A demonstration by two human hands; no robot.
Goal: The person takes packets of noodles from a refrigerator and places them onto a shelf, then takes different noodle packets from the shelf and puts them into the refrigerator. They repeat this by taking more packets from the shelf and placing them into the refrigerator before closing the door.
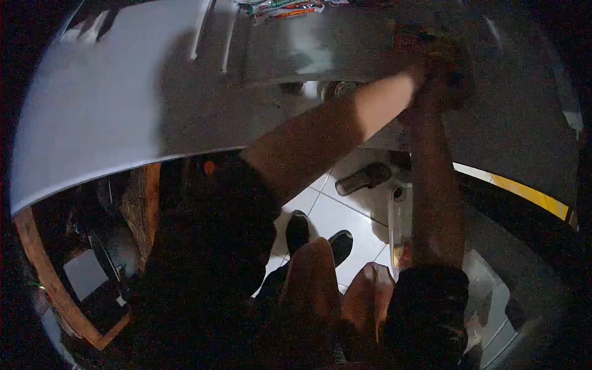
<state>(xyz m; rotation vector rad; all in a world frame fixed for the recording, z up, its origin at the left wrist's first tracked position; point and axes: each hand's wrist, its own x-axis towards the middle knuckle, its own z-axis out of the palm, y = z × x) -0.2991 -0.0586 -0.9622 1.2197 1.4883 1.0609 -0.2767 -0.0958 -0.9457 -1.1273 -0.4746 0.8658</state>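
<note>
Both of my arms reach to the far right part of the grey-white tabletop (92,123). My left hand (428,66) comes across from the left and meets my right hand (451,86) in deep shadow. Right at the hands lies a dim reddish, printed thing (408,41), with a yellowish patch (445,47) beside it. The fingers of both hands are lost in the dark, so I cannot tell what they hold.
Colourful packets (283,8) lie at the table's far edge. A round ringed object (343,90) sits near the middle. Below are a slipper (364,179) on white tiles (336,216), a wooden frame (61,290) at left and a yellow strip (530,196) at right.
</note>
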